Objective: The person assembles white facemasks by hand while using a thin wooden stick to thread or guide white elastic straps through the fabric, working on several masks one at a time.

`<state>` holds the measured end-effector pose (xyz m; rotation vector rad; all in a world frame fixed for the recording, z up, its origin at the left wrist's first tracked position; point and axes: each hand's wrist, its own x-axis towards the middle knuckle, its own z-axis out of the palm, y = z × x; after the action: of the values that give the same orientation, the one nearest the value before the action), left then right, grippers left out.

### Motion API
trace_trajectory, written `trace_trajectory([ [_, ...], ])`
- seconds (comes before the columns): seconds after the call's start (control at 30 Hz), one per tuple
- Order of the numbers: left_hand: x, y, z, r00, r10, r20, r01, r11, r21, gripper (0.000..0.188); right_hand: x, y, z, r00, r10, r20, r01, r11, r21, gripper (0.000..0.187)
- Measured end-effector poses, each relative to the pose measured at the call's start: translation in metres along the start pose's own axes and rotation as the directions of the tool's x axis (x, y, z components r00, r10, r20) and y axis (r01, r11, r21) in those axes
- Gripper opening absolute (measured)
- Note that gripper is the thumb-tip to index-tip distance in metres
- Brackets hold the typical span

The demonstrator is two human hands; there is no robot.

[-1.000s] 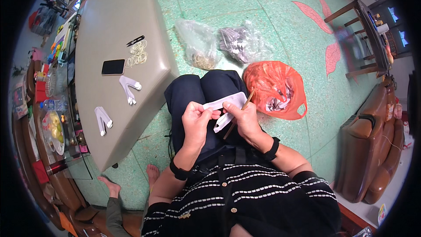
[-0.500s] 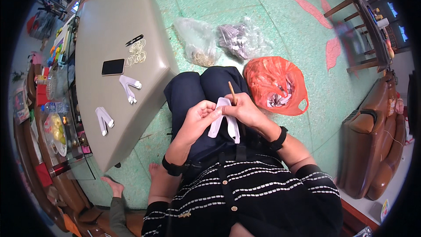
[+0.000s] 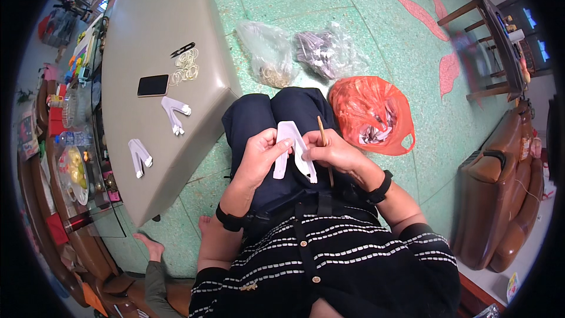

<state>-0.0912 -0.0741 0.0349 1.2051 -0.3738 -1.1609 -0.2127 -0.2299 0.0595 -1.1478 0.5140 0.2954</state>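
Note:
Over my lap I hold a pale lilac strip (image 3: 286,132), folded into an upside-down V, that looks like cloth. My left hand (image 3: 262,154) pinches one leg of it between thumb and fingers. The other leg is between the thumb and fingertips of my right hand (image 3: 336,152), which also keeps a thin wooden stick (image 3: 321,123) upright against the palm. To the left, on a grey padded bench (image 3: 156,17), lie two similar folded strips, an upper one (image 3: 174,115) and a lower one (image 3: 139,156), both with white ends.
Farther up the bench are black thread snips (image 3: 182,50), loose pale rubber bands (image 3: 185,66) and a dark phone (image 3: 153,85). Two clear bags, one with bands (image 3: 265,47) and one with strips (image 3: 325,53), and a red bag (image 3: 360,103) stand beyond my knees.
My hands have moved slightly apart, and the strip's fold now stands higher and more open. The stick has shifted a little to the right with my right hand.

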Motion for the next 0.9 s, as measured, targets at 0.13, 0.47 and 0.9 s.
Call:
trace_trajectory([
  [0.13, -0.002, 0.000, 0.006, 1.000, 0.013, -0.013, -0.014, 1.000, -0.022, 0.014, 0.001, -0.007, 0.006, 0.997, 0.040, -0.069, -0.046, 0.995, -0.090, 0.013],
  [0.47, -0.004, 0.004, -0.002, 0.986, 0.102, -0.134, -0.109, 0.993, -0.046, 0.007, 0.002, 0.001, -0.016, 0.924, 0.271, 0.269, -0.323, 0.931, 0.169, 0.020],
  [0.9, -0.012, 0.006, -0.010, 0.978, -0.161, 0.129, 0.174, 0.981, -0.089, 0.016, 0.011, 0.009, -0.016, 0.963, 0.179, 0.203, -0.205, 0.972, 0.118, 0.014],
])
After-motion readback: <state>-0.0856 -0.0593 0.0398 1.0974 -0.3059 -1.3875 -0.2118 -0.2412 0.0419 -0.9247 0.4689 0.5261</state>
